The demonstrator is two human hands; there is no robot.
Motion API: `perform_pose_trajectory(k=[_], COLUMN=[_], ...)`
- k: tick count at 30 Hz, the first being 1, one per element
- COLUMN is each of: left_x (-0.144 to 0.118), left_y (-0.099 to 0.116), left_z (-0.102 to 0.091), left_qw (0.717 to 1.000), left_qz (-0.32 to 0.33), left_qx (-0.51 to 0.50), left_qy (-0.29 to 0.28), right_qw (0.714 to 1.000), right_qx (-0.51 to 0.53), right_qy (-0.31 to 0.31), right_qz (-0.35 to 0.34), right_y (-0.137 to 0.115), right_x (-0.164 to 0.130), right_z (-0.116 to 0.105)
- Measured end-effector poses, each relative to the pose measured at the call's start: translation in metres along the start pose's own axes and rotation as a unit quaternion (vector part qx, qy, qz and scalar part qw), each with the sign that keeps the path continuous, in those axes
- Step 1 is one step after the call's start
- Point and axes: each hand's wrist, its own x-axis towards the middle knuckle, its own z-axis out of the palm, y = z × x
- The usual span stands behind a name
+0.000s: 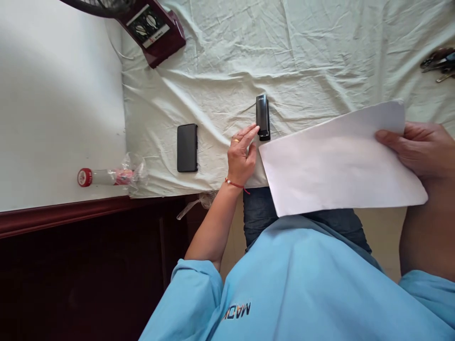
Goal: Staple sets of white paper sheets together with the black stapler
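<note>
A black stapler (262, 116) lies on the cloth-covered table. My left hand (242, 154) rests beside its near end, fingers stretched out, fingertips at the stapler's left side; whether they press on it I cannot tell. Nothing is gripped in that hand. In my right hand (423, 144) is a white sheet of paper (341, 166), pinched at its right edge with the thumb on top. The paper, perhaps more than one sheet, spans from beside the stapler to my right arm, above the table edge and my lap. My right fingers under it are hidden.
A black phone-like slab (186, 148) lies left of my left hand. Further left is a red-capped bottle (104, 177) with clear plastic wrap. A dark red fan base (161, 35) stands at the back left. Dark metal tools (440, 61) lie at the far right on the wrinkled cloth (320, 57).
</note>
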Motion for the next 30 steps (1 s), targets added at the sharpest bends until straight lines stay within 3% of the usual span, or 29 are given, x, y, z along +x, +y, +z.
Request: perform_pose_trajectory(k=[4, 8, 13, 17, 22, 27, 30], left_x=[-0.032, -0.053, -0.049, -0.043, -0.046, -0.050, -0.050], left_y=[0.002, 0.007, 0.002, -0.007, -0.009, -0.006, -0.004], left_z=[-0.003, -0.010, -0.019, -0.024, -0.022, -0.019, -0.020], left_qw=[0.985, 0.951, 0.923, 0.951, 0.969, 0.959, 0.955], left_qz=[-0.098, -0.176, -0.162, -0.130, -0.110, -0.108, -0.141], left_qx=[-0.109, -0.213, -0.339, -0.279, -0.222, -0.260, -0.261], left_qy=[0.095, 0.141, 0.080, 0.021, 0.019, 0.036, 0.022], right_qw=[0.997, 0.986, 0.965, 0.956, 0.953, 0.939, 0.938], right_qx=[0.047, 0.136, 0.215, 0.220, 0.221, 0.232, 0.212], right_qy=[0.044, 0.029, -0.020, -0.044, -0.033, -0.013, -0.011], right_qz=[-0.039, -0.096, -0.151, -0.188, -0.205, -0.254, -0.274], right_y=[0.011, 0.003, -0.021, -0.026, -0.011, -0.003, 0.000], right_x=[-0.005, -0.001, 0.019, 0.038, 0.054, 0.053, 0.051], right_z=[-0.010, 0.009, 0.053, 0.076, 0.083, 0.085, 0.088])
